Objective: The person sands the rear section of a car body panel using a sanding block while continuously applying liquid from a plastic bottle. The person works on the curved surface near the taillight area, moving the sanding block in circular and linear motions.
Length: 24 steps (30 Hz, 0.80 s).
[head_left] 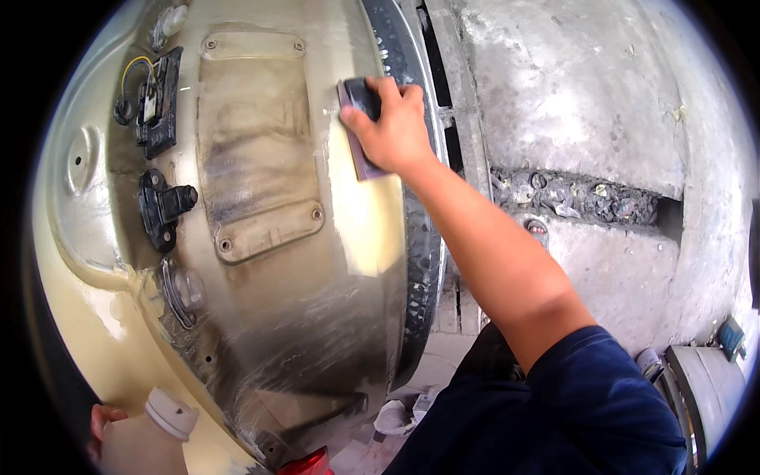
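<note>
My right hand (392, 127) presses a dark flat sanding block (360, 103) against the upper right part of a beige, scuffed car body panel (301, 285). Beneath the block runs a pale, dull sanded streak (372, 214). My left hand (103, 431) shows only partly at the lower left edge, wrapped around a pale plastic bottle with a white cap (170, 412). A black rubber seal (419, 261) lines the panel's right edge, just beside my right wrist.
A screwed-on rectangular cover plate (253, 142) sits in the panel's middle, with black latch and wiring fittings (158, 206) to its left. Rough concrete ground (570, 95) with a debris-filled drain channel (578, 198) lies to the right. A red object (309, 463) pokes in at the bottom.
</note>
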Each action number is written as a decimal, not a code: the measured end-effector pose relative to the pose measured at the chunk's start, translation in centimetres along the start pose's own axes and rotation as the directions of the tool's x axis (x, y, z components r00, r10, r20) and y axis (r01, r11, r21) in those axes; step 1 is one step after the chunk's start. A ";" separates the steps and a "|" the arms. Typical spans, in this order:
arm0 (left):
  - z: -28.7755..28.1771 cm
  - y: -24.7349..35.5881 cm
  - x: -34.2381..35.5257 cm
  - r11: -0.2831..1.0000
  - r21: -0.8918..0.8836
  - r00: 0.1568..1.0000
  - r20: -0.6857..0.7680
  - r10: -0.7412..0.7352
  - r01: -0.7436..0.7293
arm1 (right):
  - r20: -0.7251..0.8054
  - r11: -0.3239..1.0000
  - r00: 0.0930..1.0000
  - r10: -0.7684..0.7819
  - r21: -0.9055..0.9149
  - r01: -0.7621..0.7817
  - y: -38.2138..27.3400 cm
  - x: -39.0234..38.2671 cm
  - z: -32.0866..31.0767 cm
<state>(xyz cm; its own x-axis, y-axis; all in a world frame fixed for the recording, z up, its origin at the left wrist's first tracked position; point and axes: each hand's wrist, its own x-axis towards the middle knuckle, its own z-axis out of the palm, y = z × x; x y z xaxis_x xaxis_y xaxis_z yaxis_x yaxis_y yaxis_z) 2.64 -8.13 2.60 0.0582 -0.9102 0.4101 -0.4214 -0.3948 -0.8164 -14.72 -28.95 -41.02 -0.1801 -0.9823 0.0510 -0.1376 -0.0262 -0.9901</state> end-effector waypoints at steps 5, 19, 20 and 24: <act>-0.2 0.1 0.1 0.998 -0.059 0.999 0.036 -0.013 0.015 | 0.100 0.999 0.994 0.048 -0.002 -0.048 -0.5 -5.9 -1.3; 0.9 -4.1 0.7 0.784 -0.599 0.969 0.048 0.241 -0.165 | 0.159 0.998 0.987 0.035 -0.057 -0.027 -0.9 -5.4 -1.1; 0.4 -3.9 1.0 0.698 -0.684 0.945 0.037 0.325 -0.213 | 0.174 0.996 0.983 0.052 -0.076 -0.040 -0.7 -5.7 -0.9; -0.2 -2.4 1.0 0.702 -0.674 0.936 0.045 0.350 -0.230 | 0.053 1.000 0.999 0.013 -0.024 -0.012 -0.2 1.0 -0.1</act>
<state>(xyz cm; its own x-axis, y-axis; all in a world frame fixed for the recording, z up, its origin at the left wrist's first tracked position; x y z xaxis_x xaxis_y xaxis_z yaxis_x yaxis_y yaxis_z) 3.54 -8.10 5.08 -0.0522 -0.9954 0.0799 -0.9194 0.0167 -0.3929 -14.98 -29.89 -40.79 -0.1299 -0.9910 0.0311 -0.1585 -0.0103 -0.9873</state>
